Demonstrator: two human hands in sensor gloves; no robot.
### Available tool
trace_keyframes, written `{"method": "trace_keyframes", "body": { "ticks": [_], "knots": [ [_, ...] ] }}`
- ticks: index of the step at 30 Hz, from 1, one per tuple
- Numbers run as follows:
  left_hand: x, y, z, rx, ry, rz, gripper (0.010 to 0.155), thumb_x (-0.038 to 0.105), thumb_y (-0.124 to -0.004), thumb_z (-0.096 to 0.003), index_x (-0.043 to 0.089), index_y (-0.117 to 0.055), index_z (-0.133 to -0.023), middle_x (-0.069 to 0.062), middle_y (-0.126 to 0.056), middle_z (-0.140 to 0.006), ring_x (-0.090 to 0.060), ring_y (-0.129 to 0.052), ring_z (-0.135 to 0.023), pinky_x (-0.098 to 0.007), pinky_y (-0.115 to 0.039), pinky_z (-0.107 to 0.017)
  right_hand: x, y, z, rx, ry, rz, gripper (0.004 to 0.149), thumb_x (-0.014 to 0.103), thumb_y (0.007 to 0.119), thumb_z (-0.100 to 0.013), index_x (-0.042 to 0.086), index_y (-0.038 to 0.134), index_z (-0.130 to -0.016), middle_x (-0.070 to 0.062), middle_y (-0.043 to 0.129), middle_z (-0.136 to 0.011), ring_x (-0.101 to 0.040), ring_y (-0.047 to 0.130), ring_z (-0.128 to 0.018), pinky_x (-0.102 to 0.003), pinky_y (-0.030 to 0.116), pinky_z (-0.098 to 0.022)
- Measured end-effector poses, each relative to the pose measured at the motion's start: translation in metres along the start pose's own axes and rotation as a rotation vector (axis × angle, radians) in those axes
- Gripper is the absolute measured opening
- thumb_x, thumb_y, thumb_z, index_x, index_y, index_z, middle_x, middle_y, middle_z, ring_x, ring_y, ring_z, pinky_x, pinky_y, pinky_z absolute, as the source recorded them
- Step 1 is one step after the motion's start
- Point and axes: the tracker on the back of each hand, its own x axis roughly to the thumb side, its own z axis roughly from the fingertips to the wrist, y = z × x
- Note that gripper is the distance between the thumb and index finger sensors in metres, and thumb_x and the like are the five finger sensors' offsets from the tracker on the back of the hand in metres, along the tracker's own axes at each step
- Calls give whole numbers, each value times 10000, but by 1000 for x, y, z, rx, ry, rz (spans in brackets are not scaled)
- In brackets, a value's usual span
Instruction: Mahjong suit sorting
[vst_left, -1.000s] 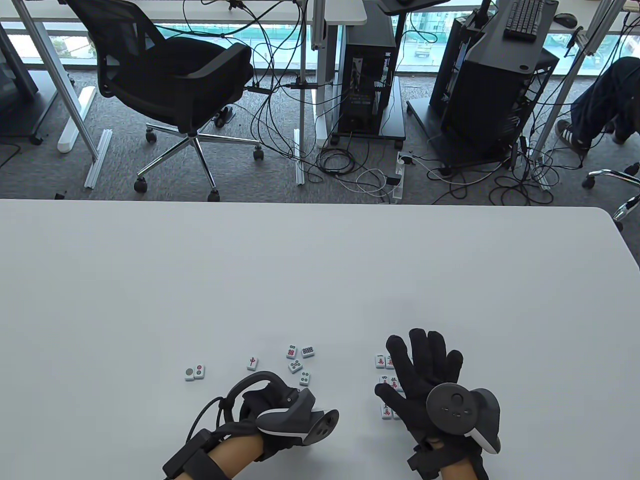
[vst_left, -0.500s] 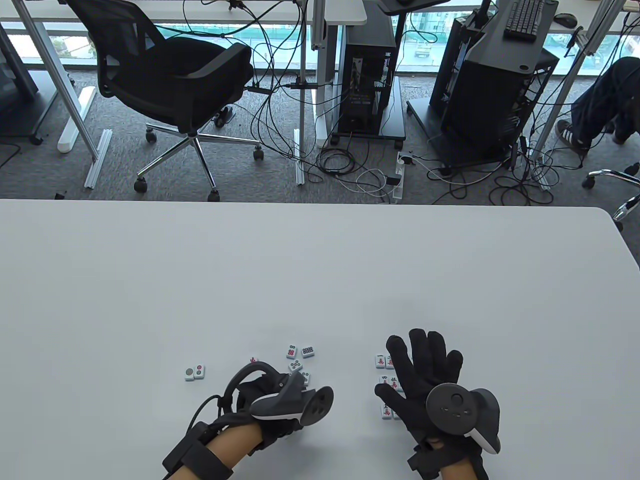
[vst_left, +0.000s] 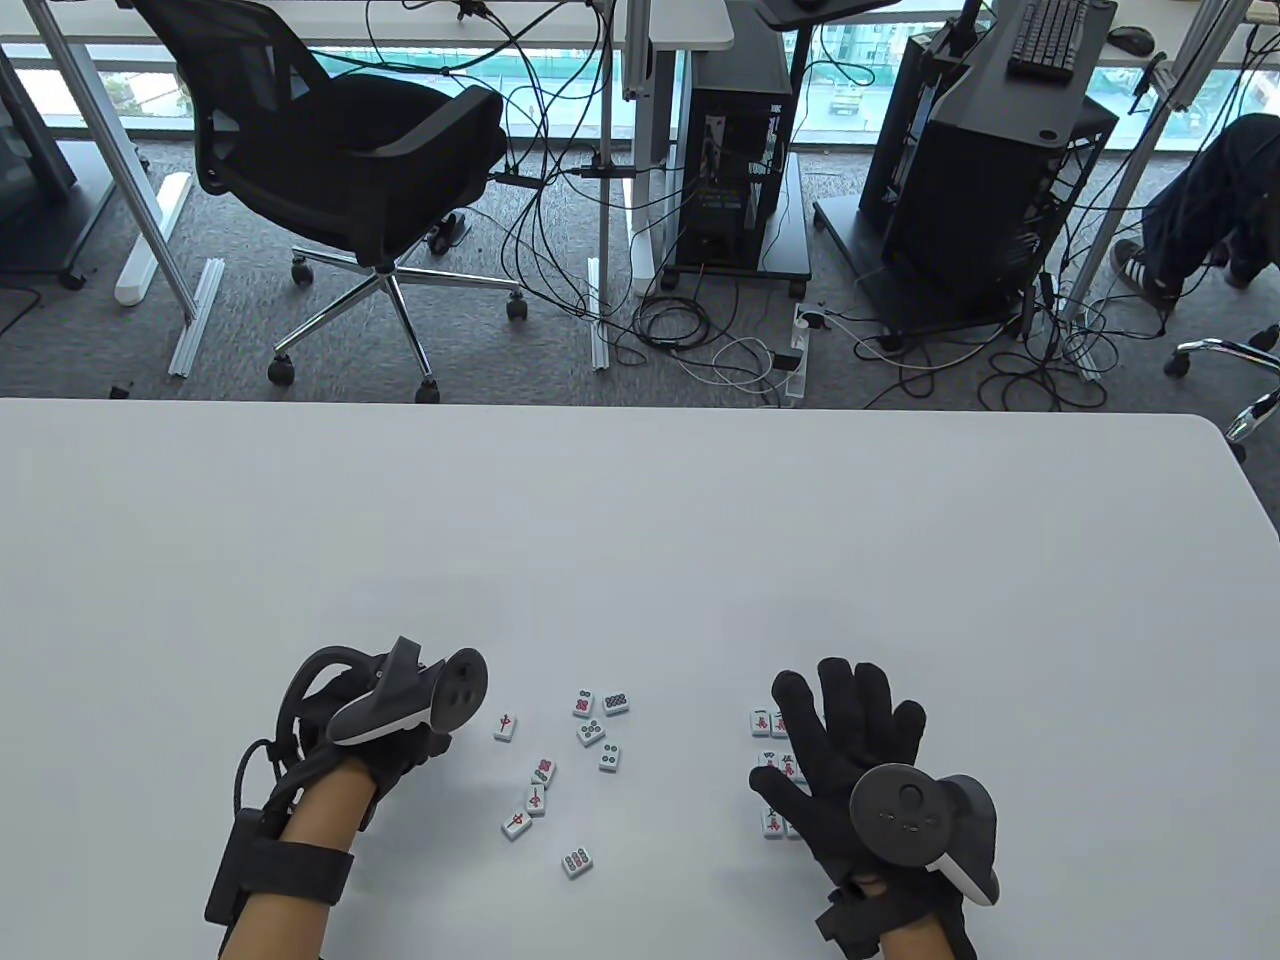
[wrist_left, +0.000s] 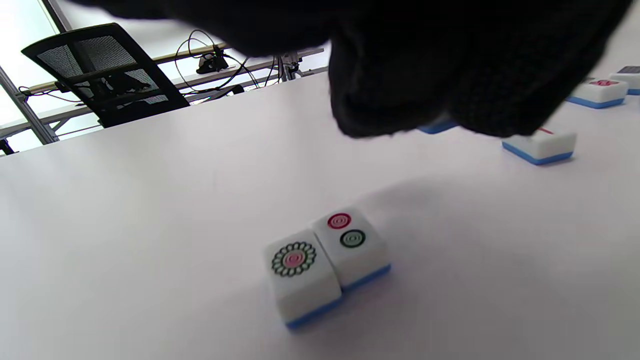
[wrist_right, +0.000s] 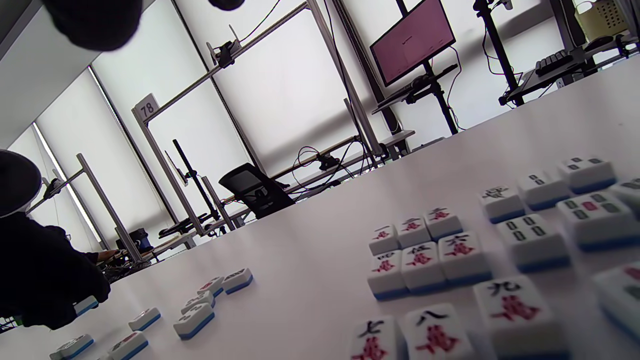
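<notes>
My left hand (vst_left: 405, 745) hovers over a pair of circle tiles (wrist_left: 325, 260), which its tracker hides in the table view. Its fingers (wrist_left: 400, 90) are curled, and the blue edge of a tile (wrist_left: 440, 127) shows under their tips, apparently pinched. To its right lie several loose tiles (vst_left: 590, 732), some with circles and some with red characters. My right hand (vst_left: 850, 720) lies flat with its fingers spread over rows of character tiles (vst_left: 765, 722). The right wrist view shows those rows (wrist_right: 420, 257) with bamboo tiles (wrist_right: 532, 237) beside them.
The white table (vst_left: 640, 540) stretches far beyond the tiles. An office chair (vst_left: 330, 150), computer towers and cables stand on the floor past its far edge. A seated person's leg (vst_left: 1190, 230) shows at the far right.
My left hand has moved left and away from me, from over the loose tiles to above the circle pair, uncovering several tiles near the front. The right hand has stayed still.
</notes>
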Motion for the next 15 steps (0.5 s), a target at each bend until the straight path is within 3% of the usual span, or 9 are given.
{"method": "trace_keyframes", "body": {
  "ticks": [3,15],
  "knots": [
    [-3,-14,-2,-24,14,-13,584,525,-931,-254,182,-902,-726,157,-998,-350,-72,-929,-99,-332,-842,-193,0,1,0,6,2,4,760,644,597,-516,386,218,-1122,-104,92,-1197,-391,-29,-1033,-680,33,-684],
    [4,-26,-7,-62,16,-115,561,526,-920,-260,208,-907,-723,159,-992,-343,-71,-919,-92,-333,-837,-189,0,1,-1,14,8,6,760,644,596,-517,385,219,-1123,-104,94,-1197,-391,-30,-1033,-681,34,-684]
  ]
}}
